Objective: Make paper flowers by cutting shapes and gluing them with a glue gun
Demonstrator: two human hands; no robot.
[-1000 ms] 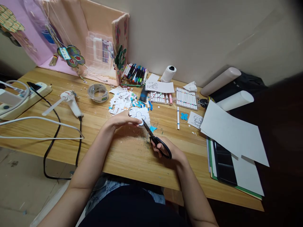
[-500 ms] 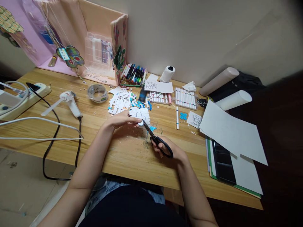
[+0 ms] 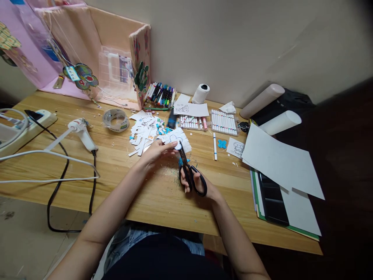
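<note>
Dim soft indoor light, dark right edge, wide-angle bowing

Middle of the table [image 3: 163,198]: we see the left hand [image 3: 155,149] on the paper piece [image 3: 177,138], the scissors [image 3: 189,171] in the right hand [image 3: 199,184] just right of it.
Back edge: marker trays [image 3: 223,122], paper scraps [image 3: 144,130] to their left.
Left side: tape roll [image 3: 115,119], glue gun [image 3: 80,130], power strip [image 3: 20,128] at the edge.
Right edge: big paper sheets [image 3: 279,161].

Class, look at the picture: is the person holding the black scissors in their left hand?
No, the black scissors are in the right hand; the left hand holds the paper cutout.
</note>
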